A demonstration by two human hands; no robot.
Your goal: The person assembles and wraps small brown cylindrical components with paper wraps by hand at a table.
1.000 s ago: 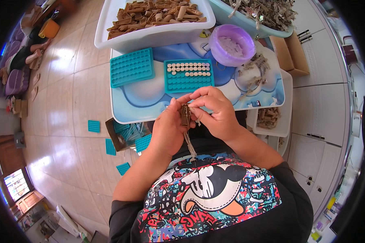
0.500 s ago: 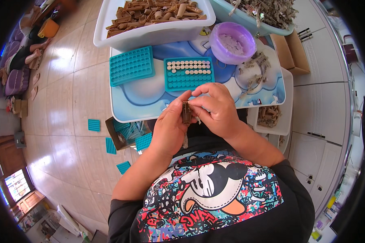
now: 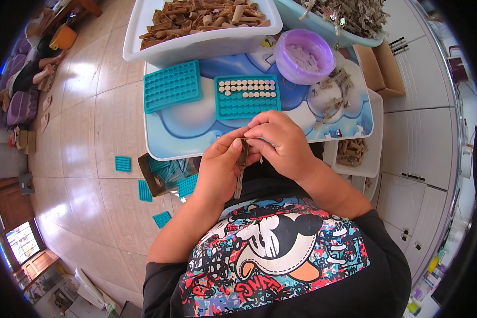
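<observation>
My left hand (image 3: 218,165) grips a narrow dark brown piece (image 3: 243,152) in front of my belly, with the thumb along its side. A greyish-brown strip (image 3: 239,186) hangs below that hand. The fingers of my right hand (image 3: 282,142) are pinched at the brown piece's upper end; whatever is between their tips is hidden. Just beyond my hands, a teal tray (image 3: 218,108) with round pockets lies on the table. Small white discs (image 3: 247,82) fill much of its far rows.
On the blue-patterned table (image 3: 167,143) stand a stacked teal tray (image 3: 172,87), a white bin (image 3: 206,45) of brown curled pieces, a purple bowl (image 3: 305,74) of white bits and a tub (image 3: 355,38) of grey-brown scraps. Small teal trays (image 3: 123,164) lie on the floor.
The brown piece has turned in my left hand and shows narrower, with the strip now hanging lower. My left thumb has shifted toward its top, and my right fingers have moved slightly.
</observation>
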